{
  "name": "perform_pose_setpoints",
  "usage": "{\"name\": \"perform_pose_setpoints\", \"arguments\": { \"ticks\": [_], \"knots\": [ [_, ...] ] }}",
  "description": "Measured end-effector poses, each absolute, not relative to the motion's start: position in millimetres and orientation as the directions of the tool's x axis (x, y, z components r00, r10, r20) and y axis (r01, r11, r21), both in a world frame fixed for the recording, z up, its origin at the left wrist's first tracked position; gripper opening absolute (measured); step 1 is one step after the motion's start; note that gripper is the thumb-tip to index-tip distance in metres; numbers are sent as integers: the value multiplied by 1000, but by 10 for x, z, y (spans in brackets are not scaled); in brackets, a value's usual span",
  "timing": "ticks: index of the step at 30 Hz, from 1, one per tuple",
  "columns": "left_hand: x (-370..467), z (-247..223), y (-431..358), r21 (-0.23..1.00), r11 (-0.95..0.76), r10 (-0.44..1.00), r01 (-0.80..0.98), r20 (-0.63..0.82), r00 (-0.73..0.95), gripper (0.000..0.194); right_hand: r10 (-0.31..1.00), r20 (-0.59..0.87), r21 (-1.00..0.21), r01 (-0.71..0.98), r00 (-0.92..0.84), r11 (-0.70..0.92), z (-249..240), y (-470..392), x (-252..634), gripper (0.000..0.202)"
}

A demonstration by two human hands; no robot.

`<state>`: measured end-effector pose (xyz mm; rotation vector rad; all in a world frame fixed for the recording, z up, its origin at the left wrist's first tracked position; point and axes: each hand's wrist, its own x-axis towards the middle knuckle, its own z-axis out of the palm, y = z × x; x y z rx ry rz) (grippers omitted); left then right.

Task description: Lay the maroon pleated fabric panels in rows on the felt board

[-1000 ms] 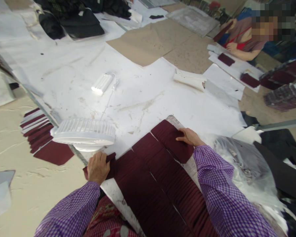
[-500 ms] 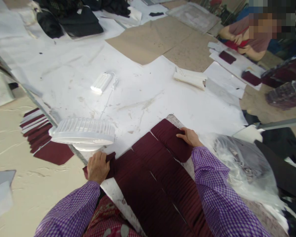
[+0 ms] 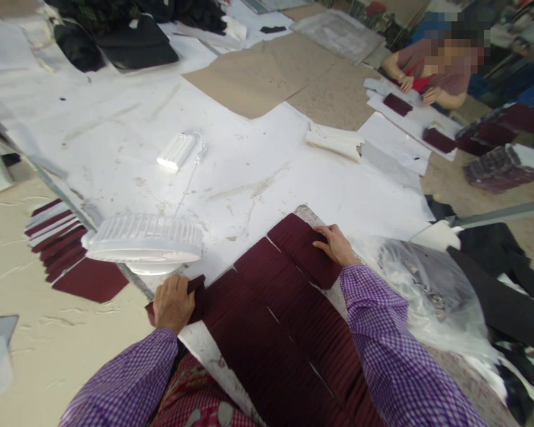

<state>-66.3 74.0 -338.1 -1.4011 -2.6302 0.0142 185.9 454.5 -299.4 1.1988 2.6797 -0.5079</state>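
Reference is the white fan (image 3: pixel 145 240). Step in hand, my read: both hands are steadying maroon cloth pieces (image 3: pixel 267 332), which are lying in close-set rows right of the fan and running nearer the body.

Left hand (image 3: pixel 173 302) is curling over a folded maroon piece (image 3: pixel 198 290) just on the near side of the fan; tips are hidden, so can't tell if it's actually pinching. Right hand (image 3: pixel 336 244) is resting at the far end of the rows, well right of the fan, fingers loosely spread, thumb standing apart from index.

Any lift from here is calling for thumb and index closing on one layer, without dragging neighbours; narrow gaps are showing between rows.

Edges: metal table edge (image 3: pixel 62 190) is running under the fan's left side. Plastic bag (image 3: pixel 436 284) is crowding the right forearm, far right of the fan. Best room is opening beyond the fan, over white paper (image 3: pixel 258 184); thin cord (image 3: pixel 186 193) is crossing there.
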Motion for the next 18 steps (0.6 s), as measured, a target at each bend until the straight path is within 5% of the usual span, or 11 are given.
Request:
{"name": "perform_pose_setpoints", "arguments": {
  "ticks": [11, 18],
  "knots": [
    [-677, -3425, 714, -57, 573, 816, 817, 122, -564, 10, 530, -378, -249, 635, -759, 732, -2964, 4761, 1701, 9],
    [-674, -3425, 708, -50, 576, 814, 816, 123, -568, 11, 700, -397, -239, 803, -594, 546, -3016, 4701, 2077, 41]
  ]
}}
